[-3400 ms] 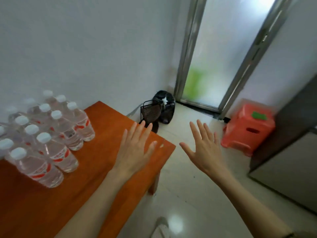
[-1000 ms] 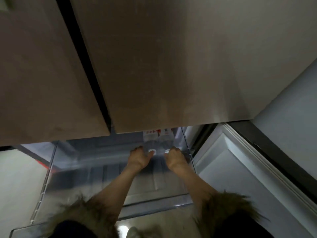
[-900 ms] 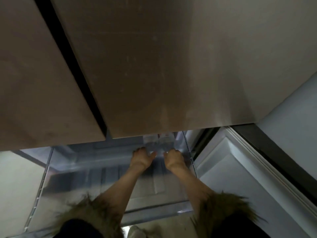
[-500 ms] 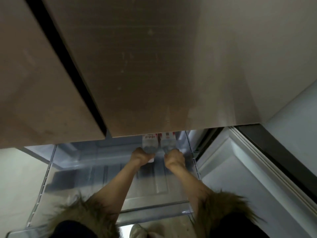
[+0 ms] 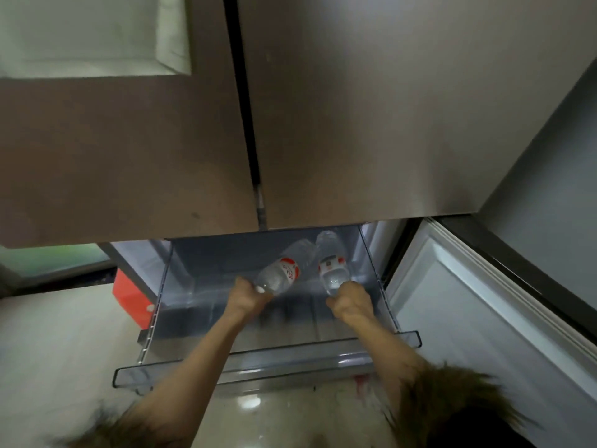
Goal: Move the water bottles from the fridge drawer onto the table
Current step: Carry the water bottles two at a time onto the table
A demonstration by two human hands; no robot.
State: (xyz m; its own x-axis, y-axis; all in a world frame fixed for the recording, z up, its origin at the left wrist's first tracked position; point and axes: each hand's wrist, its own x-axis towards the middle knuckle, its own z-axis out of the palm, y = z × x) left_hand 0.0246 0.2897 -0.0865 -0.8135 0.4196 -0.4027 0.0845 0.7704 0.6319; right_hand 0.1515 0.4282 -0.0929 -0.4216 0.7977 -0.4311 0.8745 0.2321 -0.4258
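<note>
The clear fridge drawer [image 5: 265, 367] is pulled out below the closed brown fridge doors. My left hand [image 5: 247, 297] grips the cap end of one clear water bottle [image 5: 284, 273] with a red and white label, which tilts up to the right. My right hand [image 5: 350, 302] grips the cap end of a second water bottle [image 5: 331, 258], which points toward the back of the drawer. Both bottles are held inside the drawer, over its bare floor. The table is out of view.
The brown fridge doors [image 5: 355, 108] overhang the back of the drawer. An open white lower door [image 5: 478, 318] stands at the right. A red stool [image 5: 130, 295] sits on the pale floor left of the drawer. Fur-trimmed sleeves fill the bottom edge.
Both hands have closed on the bottles' cap ends and drawn them toward the front of the drawer, with the left bottle now tilted. The view has shifted and shows more of the drawer.
</note>
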